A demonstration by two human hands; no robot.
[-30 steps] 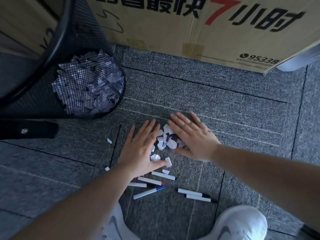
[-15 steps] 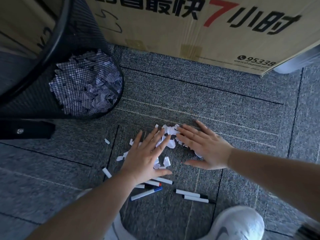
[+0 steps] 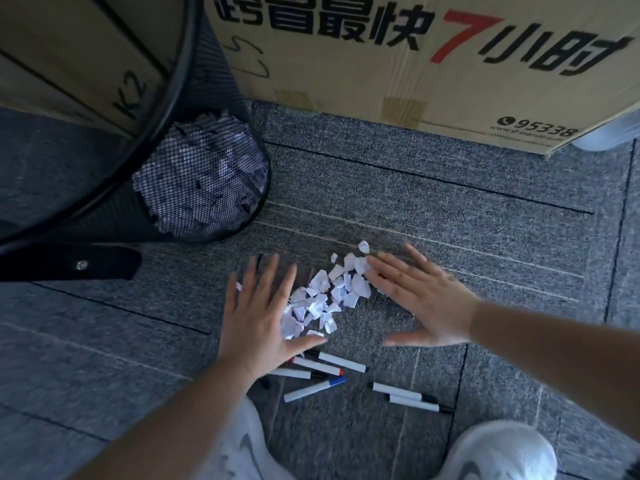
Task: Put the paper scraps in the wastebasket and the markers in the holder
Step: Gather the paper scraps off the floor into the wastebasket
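A heap of white paper scraps [image 3: 327,296] lies on the grey carpet between my two hands. My left hand [image 3: 261,317] lies flat with straight fingers on the pile's left side. My right hand [image 3: 420,299] lies flat on the right side, fingertips touching the scraps. Several white markers [image 3: 332,363] with red, blue and black caps lie just below the pile; two more markers [image 3: 405,396] lie further right. The black mesh wastebasket [image 3: 194,168], holding white scraps, stands at the upper left. No marker holder is visible.
A large printed cardboard box [image 3: 415,64] stands along the back. A black object [image 3: 69,266] lies on the floor under the wastebasket's rim. My two white shoes [image 3: 498,452] are at the bottom edge, close to the markers.
Both hands have spread apart, the left sliding left and the right sliding right. The scraps, partly covered before, now show as a loose heap between them.
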